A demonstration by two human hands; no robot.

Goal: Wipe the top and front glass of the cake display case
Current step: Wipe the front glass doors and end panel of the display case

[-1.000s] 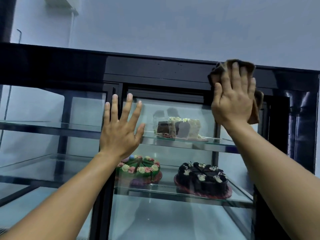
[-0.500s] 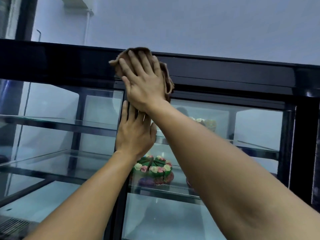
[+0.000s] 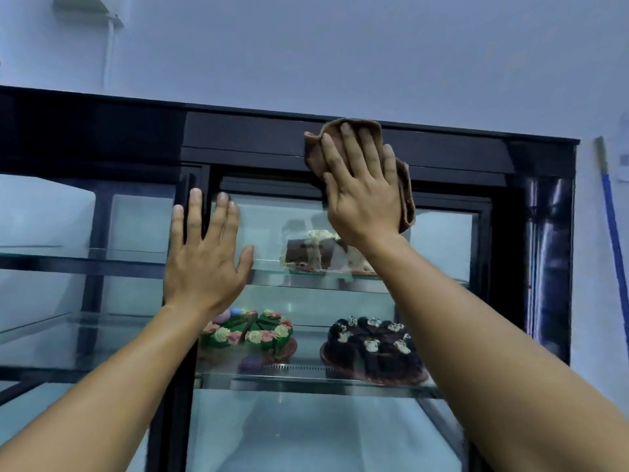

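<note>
The cake display case (image 3: 238, 137) fills the view, with a black top band and glass front (image 3: 272, 233). My right hand (image 3: 364, 192) presses a brown cloth (image 3: 405, 195) flat against the black upper frame and the top edge of the glass, fingers straight. My left hand (image 3: 204, 260) rests flat on the glass over the black centre post, fingers spread. Inside stand a green flowered cake (image 3: 252, 332), a dark chocolate cake (image 3: 374, 349) and cake slices (image 3: 313, 250) on the upper shelf.
A blue-handled pole (image 3: 612, 240) leans on the wall right of the case. The grey wall (image 3: 340, 46) rises behind the top. Glass shelves (image 3: 68, 260) run across the left section of the case.
My right hand slid the cloth left along the top band to above my left hand, then back right to the middle of the right section. My left hand stayed on the glass.
</note>
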